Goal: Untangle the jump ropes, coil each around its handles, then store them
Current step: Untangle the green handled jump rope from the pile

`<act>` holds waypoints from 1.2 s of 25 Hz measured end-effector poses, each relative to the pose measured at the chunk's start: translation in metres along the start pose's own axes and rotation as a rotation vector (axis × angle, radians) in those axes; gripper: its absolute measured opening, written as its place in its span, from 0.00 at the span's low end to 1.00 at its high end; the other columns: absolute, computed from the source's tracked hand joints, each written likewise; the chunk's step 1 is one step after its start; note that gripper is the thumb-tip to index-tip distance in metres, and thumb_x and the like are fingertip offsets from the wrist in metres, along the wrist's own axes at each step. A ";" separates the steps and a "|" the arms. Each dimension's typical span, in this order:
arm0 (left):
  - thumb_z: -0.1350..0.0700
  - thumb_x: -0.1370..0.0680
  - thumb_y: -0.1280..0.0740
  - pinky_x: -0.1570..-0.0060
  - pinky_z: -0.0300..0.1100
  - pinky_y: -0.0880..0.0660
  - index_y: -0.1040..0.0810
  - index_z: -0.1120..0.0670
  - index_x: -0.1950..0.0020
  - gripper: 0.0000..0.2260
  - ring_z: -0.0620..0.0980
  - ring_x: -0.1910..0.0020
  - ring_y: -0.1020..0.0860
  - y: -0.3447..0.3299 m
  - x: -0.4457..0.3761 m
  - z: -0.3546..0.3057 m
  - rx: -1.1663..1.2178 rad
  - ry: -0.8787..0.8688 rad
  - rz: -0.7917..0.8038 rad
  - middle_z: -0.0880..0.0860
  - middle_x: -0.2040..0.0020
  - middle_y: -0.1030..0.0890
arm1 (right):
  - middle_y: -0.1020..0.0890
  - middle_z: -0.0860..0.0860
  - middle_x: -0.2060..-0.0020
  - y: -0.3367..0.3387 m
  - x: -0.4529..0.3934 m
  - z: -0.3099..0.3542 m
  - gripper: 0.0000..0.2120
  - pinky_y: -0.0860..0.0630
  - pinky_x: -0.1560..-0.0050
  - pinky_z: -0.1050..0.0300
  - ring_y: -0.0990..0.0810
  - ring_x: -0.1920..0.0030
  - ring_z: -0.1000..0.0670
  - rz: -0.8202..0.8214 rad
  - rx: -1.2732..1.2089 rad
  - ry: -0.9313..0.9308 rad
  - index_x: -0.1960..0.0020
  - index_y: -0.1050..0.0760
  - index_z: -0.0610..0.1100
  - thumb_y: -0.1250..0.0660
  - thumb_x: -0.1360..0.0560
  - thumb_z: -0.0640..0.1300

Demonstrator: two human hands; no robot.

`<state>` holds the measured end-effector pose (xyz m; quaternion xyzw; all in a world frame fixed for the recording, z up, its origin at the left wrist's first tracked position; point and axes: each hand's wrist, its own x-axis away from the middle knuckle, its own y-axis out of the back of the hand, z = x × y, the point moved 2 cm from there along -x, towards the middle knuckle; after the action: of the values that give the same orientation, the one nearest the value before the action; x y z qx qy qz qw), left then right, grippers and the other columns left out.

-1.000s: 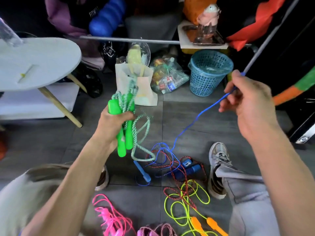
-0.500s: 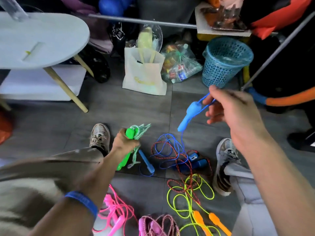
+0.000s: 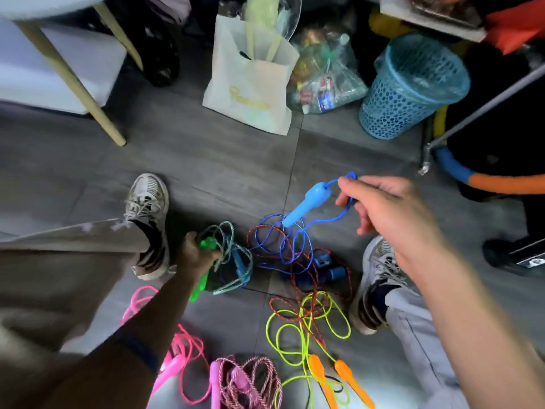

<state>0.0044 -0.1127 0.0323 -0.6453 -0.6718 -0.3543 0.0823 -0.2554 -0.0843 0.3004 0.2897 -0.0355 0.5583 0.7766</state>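
Lowered now, my left grip clutches the coiled green rope; my right grip pinches the blue cord, its blue handle dangling below.

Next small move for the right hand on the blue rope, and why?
Probably keep lifting: the right hand pinches the blue cord with one blue handle dangling, but its loops still cross the red rope on the floor. The left hand grips the green rope bundle, down near the floor.

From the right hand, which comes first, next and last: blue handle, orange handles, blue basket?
1. blue handle, dangling just left of the right hand.
2. blue basket, up behind.
3. orange handles, low near the bottom edge.
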 end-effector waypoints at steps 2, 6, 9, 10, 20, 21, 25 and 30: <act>0.69 0.34 0.24 0.67 0.27 0.33 0.25 0.58 0.46 0.20 0.48 0.61 0.27 -0.001 0.014 -0.005 -0.063 -0.020 0.062 0.51 0.58 0.24 | 0.31 0.55 0.79 -0.019 -0.018 -0.021 0.14 0.31 0.73 0.60 0.34 0.76 0.54 0.029 -0.072 -0.083 0.67 0.21 0.44 0.31 0.25 0.48; 0.68 0.35 0.26 0.64 0.25 0.30 0.27 0.51 0.58 0.16 0.36 0.64 0.26 -0.010 0.049 -0.010 0.053 -0.014 0.221 0.49 0.59 0.26 | 0.29 0.54 0.80 -0.053 -0.065 -0.112 0.13 0.32 0.70 0.60 0.28 0.72 0.49 0.020 0.332 -0.217 0.70 0.21 0.45 0.33 0.28 0.47; 0.74 0.35 0.30 0.67 0.27 0.28 0.26 0.58 0.57 0.14 0.32 0.71 0.25 -0.020 0.060 -0.009 0.055 -0.066 0.272 0.53 0.62 0.26 | 0.16 0.48 0.65 -0.079 -0.074 -0.188 0.13 0.30 0.63 0.58 0.18 0.58 0.44 0.057 0.545 -0.303 0.61 0.17 0.44 0.35 0.25 0.50; 0.70 0.35 0.30 0.66 0.27 0.27 0.25 0.59 0.55 0.13 0.32 0.71 0.24 -0.023 0.058 -0.008 0.044 -0.063 0.281 0.53 0.61 0.24 | 0.15 0.45 0.58 -0.086 -0.077 -0.208 0.15 0.28 0.60 0.57 0.18 0.53 0.43 0.035 0.582 -0.328 0.56 0.17 0.42 0.35 0.24 0.52; 0.66 0.32 0.27 0.65 0.26 0.27 0.22 0.58 0.56 0.08 0.35 0.66 0.21 -0.051 0.010 0.045 0.070 -0.049 0.276 0.53 0.60 0.19 | 0.22 0.48 0.64 -0.135 -0.145 -0.304 0.14 0.32 0.68 0.60 0.27 0.69 0.53 0.039 0.004 -0.781 0.57 0.27 0.43 0.23 0.33 0.42; 0.69 0.30 0.28 0.66 0.27 0.28 0.22 0.56 0.57 0.09 0.36 0.66 0.21 -0.050 0.010 0.049 0.067 -0.011 0.272 0.52 0.60 0.19 | 0.25 0.49 0.68 -0.140 -0.144 -0.306 0.13 0.34 0.67 0.60 0.30 0.70 0.53 0.061 0.037 -0.781 0.60 0.29 0.43 0.23 0.33 0.41; 0.69 0.27 0.29 0.59 0.40 0.27 0.21 0.54 0.58 0.10 0.51 0.60 0.22 -0.047 0.017 0.051 0.080 0.106 0.261 0.53 0.60 0.18 | 0.26 0.49 0.70 -0.136 -0.126 -0.281 0.07 0.29 0.70 0.60 0.29 0.72 0.52 0.033 -0.033 -0.725 0.57 0.26 0.45 0.28 0.28 0.44; 0.61 0.39 0.28 0.63 0.38 0.26 0.21 0.50 0.54 0.15 0.52 0.62 0.23 -0.052 0.042 -0.012 0.194 -0.080 0.197 0.54 0.59 0.19 | 0.19 0.48 0.63 -0.085 -0.092 -0.148 0.11 0.21 0.72 0.54 0.24 0.72 0.52 0.028 -0.023 -0.282 0.57 0.23 0.44 0.36 0.20 0.50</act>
<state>-0.0544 -0.0814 0.0461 -0.7106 -0.6391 -0.2518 0.1521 -0.2539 -0.1071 0.1079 0.3560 -0.1548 0.5224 0.7592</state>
